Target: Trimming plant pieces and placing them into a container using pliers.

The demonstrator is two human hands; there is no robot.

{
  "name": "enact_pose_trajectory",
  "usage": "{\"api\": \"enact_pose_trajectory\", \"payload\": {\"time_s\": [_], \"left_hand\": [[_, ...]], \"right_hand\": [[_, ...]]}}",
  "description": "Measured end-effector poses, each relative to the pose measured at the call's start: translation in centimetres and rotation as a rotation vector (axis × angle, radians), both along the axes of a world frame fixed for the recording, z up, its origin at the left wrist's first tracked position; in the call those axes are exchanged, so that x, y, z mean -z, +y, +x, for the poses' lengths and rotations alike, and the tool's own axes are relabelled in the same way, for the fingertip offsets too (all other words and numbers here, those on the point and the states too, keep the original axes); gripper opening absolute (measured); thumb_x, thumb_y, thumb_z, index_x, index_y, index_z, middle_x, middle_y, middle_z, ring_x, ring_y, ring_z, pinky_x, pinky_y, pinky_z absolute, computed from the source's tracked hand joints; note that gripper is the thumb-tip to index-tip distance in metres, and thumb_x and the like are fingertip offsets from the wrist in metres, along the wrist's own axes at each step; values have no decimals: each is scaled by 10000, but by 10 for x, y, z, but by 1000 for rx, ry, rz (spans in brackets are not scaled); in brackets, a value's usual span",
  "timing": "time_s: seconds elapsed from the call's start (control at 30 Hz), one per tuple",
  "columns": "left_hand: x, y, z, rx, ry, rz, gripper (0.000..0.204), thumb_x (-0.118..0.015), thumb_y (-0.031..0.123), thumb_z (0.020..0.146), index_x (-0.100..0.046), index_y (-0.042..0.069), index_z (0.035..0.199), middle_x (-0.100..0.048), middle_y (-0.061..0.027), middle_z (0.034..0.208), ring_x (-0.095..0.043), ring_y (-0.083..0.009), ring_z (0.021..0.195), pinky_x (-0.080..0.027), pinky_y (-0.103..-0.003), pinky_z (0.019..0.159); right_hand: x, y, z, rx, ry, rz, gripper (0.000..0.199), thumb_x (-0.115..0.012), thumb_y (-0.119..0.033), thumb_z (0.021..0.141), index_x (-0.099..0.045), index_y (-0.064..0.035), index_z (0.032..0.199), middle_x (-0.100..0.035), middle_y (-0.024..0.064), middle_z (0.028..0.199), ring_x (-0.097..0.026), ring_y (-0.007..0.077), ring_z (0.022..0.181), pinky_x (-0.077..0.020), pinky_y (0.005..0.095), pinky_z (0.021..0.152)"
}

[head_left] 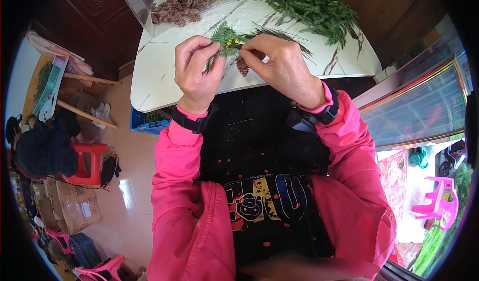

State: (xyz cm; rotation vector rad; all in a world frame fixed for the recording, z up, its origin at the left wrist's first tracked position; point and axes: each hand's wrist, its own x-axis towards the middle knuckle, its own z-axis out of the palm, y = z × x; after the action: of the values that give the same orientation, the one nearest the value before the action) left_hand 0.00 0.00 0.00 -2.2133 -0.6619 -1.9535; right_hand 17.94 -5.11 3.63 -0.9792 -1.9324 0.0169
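My left hand (195, 74) pinches a green artificial pine sprig (223, 34) between thumb and fingers, above the front part of the white table. Beside it, my right hand (284, 64) is closed, with its fingertips meeting at the base of the sprig. A small brown pine cone (242, 67) hangs right under the right thumb and index finger. Something yellow and dark shows between the two hands; what it is, I cannot make out. Behind my right hand, thin dark stems (287, 35) lie on the tabletop.
A clear bin (142, 11) of brown pine cones (187, 1) stands at the back left of the marble-patterned table (154, 76). Green pine sprigs (309, 11) are heaped at the back right. A blue crate (144, 121) sits below. Leftward, another person (47, 144) is near a red stool (87, 164).
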Motion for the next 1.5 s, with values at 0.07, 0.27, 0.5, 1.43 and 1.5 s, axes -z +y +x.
{"api": "enact_pose_trajectory", "payload": {"time_s": [0.07, 0.27, 0.5, 1.43, 1.5], "left_hand": [[-1, 1, 0, -24, -21, 32, 318, -729, -117, 635, -668, 24, 913, -567, -92, 1023, -610, -207, 828, -539, -286, 677], [1, 2, 1, -30, -21, 63, 324, -725, -125, 624, -663, 19, 908, -566, -92, 996, -608, -192, 804, -534, -273, 649], [2, -3, 9, -1, -3, -26, 312, -716, -106, 650, -665, 6, 937, -558, -96, 1000, -606, -212, 827, -527, -299, 695], [0, -13, 9, 390, 44, -623, 202, -663, -22, 807, -676, -6, 1008, -611, -91, 977, -607, -157, 833, -483, -258, 711], [2, -10, 9, 398, 39, -637, 188, -686, -1, 800, -680, -13, 987, -613, -87, 968, -608, -155, 829, -483, -256, 715]], "right_hand": [[0, -1, 0, 12, -5, -30, 81, -681, -52, 809, -668, 2, 867, -667, 117, 810, -664, 242, 705, -524, 313, 618], [-2, -1, -2, 9, 4, -2, 77, -681, -34, 803, -664, 10, 864, -665, 117, 808, -662, 242, 705, -521, 309, 618], [0, 1, -1, -2, 46, 88, 96, -685, -9, 790, -658, 18, 878, -662, 117, 822, -654, 254, 719, -524, 306, 640], [1, 17, 23, -69, 185, -361, 115, -709, -96, 837, -716, -25, 926, -573, 31, 932, -542, 126, 866, -442, 245, 726], [4, 18, 22, -77, 191, -352, 112, -709, -92, 835, -717, -24, 923, -572, 31, 934, -542, 125, 864, -441, 244, 731]]}}
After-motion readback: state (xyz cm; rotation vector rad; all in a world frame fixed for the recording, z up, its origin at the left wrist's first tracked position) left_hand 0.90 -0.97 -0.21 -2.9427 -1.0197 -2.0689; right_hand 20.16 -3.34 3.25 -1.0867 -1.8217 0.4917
